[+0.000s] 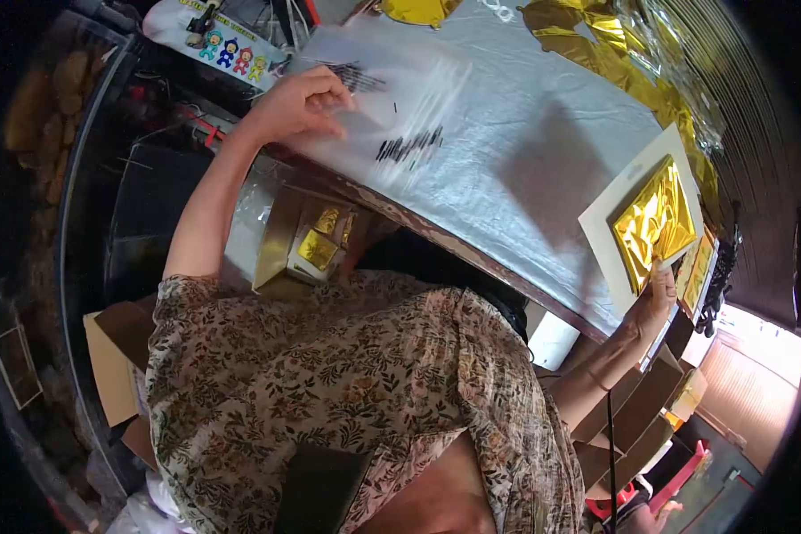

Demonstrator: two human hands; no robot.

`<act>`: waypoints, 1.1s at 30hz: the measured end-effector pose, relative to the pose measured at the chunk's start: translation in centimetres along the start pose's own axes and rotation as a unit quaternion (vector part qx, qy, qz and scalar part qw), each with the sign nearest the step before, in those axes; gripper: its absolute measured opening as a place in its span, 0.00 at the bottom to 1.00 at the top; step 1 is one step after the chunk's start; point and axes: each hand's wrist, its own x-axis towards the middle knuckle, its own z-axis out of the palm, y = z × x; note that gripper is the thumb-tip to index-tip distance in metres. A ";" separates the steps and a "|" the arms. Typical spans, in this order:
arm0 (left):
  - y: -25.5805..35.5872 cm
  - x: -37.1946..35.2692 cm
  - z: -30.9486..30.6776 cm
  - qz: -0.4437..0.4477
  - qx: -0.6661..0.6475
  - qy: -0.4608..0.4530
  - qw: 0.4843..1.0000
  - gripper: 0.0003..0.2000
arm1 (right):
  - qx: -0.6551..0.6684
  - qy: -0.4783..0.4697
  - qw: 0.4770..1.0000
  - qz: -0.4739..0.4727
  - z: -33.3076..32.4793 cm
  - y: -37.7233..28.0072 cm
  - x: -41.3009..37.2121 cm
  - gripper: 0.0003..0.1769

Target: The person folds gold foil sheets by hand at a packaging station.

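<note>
Over the left part of the table, my left hand [307, 107] has its fingers apart and slightly curled, with nothing visible in them. Beside it lies a stack of clear plastic bags [418, 107] with dark printed marks, partly blurred. At the right edge of the table, my right hand [654, 298] pinches the lower edge of a white card [603, 231] together with a folded piece of shiny gold foil [657, 214] lying against it. The card is raised and tilted, casting a shadow on the table.
Flat gold foil shapes [583, 27] lie along the far side of the silvery-covered table [498, 178]. An open cardboard box [276, 240] with gold packets sits below the near edge. A white board with cartoon figures [227, 44] is at upper left. More cardboard boxes [632, 418] stand lower right.
</note>
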 end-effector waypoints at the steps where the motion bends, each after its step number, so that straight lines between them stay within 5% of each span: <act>1: -0.1 -0.1 0.1 -0.002 -0.003 0.000 1.000 0.19 | 0.003 0.000 1.000 0.000 0.3 -0.2 0.0 0.13; 12: -1.0 -0.3 0.4 0.029 -0.030 0.021 0.999 0.07 | -0.017 -0.032 0.999 0.020 4.1 0.4 -1.0 0.14; 18: 1.9 0.8 -0.8 -0.036 -0.039 0.036 0.998 0.07 | -0.014 -0.016 1.000 0.022 3.3 1.0 -1.2 0.11; 20: 4.4 1.6 -0.9 -0.019 -0.001 0.171 0.985 0.07 | -0.010 -0.022 0.999 0.029 2.5 1.0 -1.7 0.10; 21: 6.2 2.3 -0.4 0.059 0.031 0.238 0.969 0.07 | -0.005 -0.055 0.998 0.040 0.2 1.9 -1.5 0.15; 25: 12.6 7.0 5.4 0.184 0.097 0.299 0.931 0.07 | -0.008 -0.027 0.998 0.059 0.3 2.0 -2.6 0.10; 33: 14.1 13.3 22.6 0.091 0.014 0.134 0.987 0.09 | -0.005 -0.002 0.993 0.121 -2.9 2.2 -3.5 0.06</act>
